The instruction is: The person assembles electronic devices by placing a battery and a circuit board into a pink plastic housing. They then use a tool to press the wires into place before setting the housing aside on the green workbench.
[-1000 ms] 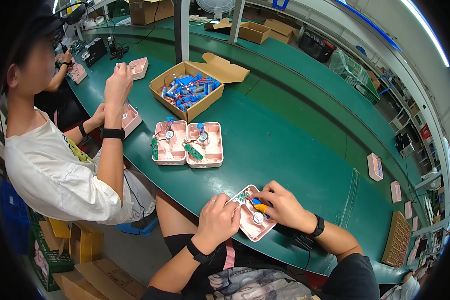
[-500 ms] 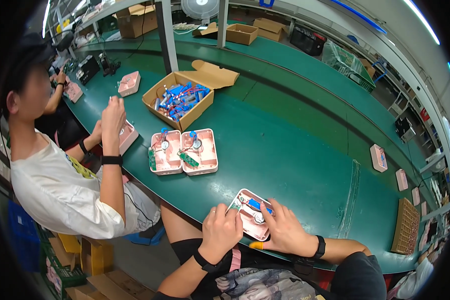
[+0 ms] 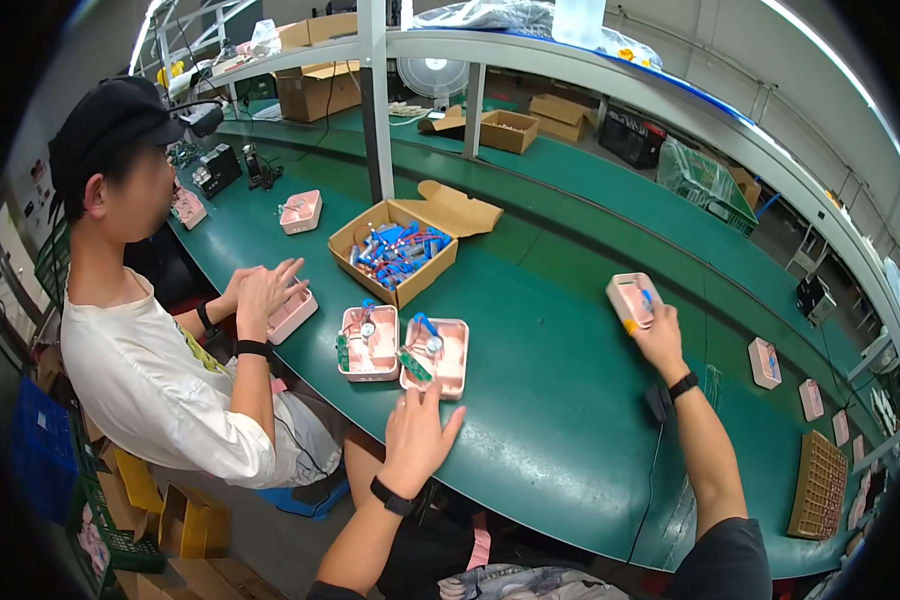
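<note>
keeping the pink housing (image 3: 629, 294) level, blue cell (image 3: 649, 297) clear of its rim, seems wise here toward the far edge of the bench (image 3: 560, 440). right hand (image 3: 658, 340) grips its near end between thumb and curled fingers, arm stretched well forward. left hand (image 3: 418, 432), palm down, fingers loosely open, grips nothing visible beside a second housing (image 3: 454, 352) toward the bench's near edge; contact unclear.

A fan (image 3: 433, 76) shows at the upper centre of the frame, right of a cardboard box (image 3: 315, 95). A green crate (image 3: 738, 212) with clear plastic (image 3: 694, 172) sits at upper right, a brown gridded tray (image 3: 818, 487) at lower right, a blue bin (image 3: 42, 438) at lower left.
</note>
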`<control>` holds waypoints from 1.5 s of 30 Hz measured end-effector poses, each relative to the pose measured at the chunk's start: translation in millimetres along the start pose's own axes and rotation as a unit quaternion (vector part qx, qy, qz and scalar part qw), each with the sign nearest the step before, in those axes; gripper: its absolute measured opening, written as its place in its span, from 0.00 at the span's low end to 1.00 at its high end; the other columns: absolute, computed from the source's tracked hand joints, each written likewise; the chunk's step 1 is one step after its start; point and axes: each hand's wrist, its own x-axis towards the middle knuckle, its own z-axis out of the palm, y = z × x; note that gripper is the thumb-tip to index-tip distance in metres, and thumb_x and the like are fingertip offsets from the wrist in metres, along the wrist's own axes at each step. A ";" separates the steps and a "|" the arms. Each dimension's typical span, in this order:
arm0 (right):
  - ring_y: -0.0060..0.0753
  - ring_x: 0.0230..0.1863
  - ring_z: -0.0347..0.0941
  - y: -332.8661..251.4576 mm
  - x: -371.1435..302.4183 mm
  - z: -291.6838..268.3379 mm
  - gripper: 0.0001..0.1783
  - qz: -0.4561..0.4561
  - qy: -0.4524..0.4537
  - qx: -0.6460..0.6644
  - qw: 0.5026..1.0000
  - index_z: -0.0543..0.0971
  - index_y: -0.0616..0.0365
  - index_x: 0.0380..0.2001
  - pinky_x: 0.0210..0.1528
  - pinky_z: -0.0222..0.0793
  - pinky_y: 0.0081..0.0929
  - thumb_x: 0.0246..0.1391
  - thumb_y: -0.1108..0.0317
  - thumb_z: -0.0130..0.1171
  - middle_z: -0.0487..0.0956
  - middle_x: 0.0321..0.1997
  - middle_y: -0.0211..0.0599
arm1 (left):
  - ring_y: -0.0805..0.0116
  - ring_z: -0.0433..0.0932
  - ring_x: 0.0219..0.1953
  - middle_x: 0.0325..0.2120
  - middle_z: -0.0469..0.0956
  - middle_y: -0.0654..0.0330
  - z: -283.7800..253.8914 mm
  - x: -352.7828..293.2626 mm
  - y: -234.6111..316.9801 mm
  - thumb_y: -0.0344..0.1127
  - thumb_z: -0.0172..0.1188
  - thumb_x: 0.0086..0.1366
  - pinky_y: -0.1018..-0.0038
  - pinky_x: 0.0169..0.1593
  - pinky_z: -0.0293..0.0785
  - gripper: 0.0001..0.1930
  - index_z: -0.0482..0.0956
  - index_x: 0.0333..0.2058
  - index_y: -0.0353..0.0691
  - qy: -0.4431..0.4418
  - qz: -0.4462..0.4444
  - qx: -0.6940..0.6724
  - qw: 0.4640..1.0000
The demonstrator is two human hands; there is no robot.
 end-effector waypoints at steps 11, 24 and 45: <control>0.64 0.61 0.75 6.2 6.3 -4.3 0.38 -0.122 0.156 -0.087 0.976 0.77 0.60 0.62 0.65 0.73 0.50 0.52 0.54 0.77 0.74 0.64 0.60 | 0.44 0.80 0.43 0.39 0.80 0.48 -8.3 -28.2 -12.4 0.41 0.64 0.72 0.53 0.47 0.77 0.14 0.79 0.45 0.36 -0.020 0.045 -0.070 0.996; 0.46 0.52 0.75 -188.4 -137.5 -12.1 0.25 -0.159 -0.365 0.391 0.830 0.83 0.54 0.58 0.57 0.73 0.37 0.55 0.72 0.68 0.79 0.47 0.40 | 0.47 0.80 0.45 0.41 0.82 0.50 -7.6 -19.2 -4.5 0.39 0.66 0.69 0.56 0.50 0.77 0.11 0.89 0.42 0.38 -0.022 -0.044 -0.104 0.993; 0.46 0.53 0.82 -195.4 -100.5 3.7 0.21 -0.477 -0.261 0.258 0.798 0.86 0.51 0.52 0.56 0.78 0.41 0.53 0.67 0.74 0.83 0.55 0.39 | 0.47 0.69 0.65 0.61 0.77 0.51 21.8 -12.0 -26.8 0.38 0.65 0.71 0.57 0.70 0.64 0.11 0.85 0.45 0.37 -0.102 -0.051 -0.294 0.949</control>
